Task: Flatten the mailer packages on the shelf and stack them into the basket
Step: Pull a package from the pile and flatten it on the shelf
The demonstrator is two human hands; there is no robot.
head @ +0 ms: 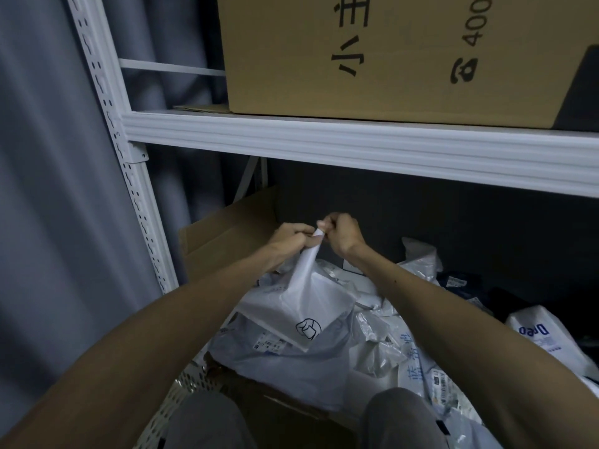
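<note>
left hand (291,236) + right hand (343,234) pinch white mailer (308,299) | mailer pile (382,345) below | basket (184,387) contents unclear

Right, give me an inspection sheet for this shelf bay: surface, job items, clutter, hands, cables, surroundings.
Surface: hidden under the pile of mailers.
Job's things: white mailer raised by one end over the pile; perforated white basket at lower left, contents unclear.
Clutter: open cardboard box at the left; dark package at the right.
Grippers: left hand grips the white mailer's bunched end; right hand pinches its tip.
Cables: nothing seen.
Surroundings: large cardboard box on the upper shelf; grey curtain behind the rack.
</note>
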